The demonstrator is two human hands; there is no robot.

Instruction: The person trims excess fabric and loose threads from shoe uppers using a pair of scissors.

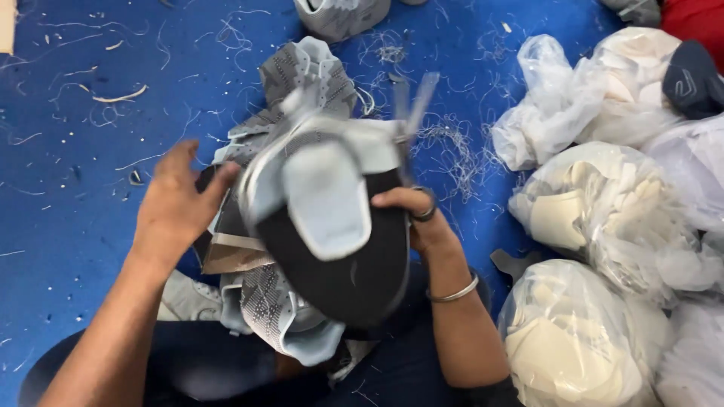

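Note:
A pale blue and black shoe upper is held up in front of me over my lap. My left hand grips its left edge, fingers spread against the fabric. My right hand holds its right side and also carries thin scissors, blades pointing up and away; a ring is on a finger and a metal bangle on the wrist. More grey knit uppers lie stacked behind and below the held piece.
A blue surface is strewn with thread trimmings. Several clear plastic bags of cream-coloured shoe parts are piled on the right. Another grey upper lies at the top edge. A dark piece rests on a bag.

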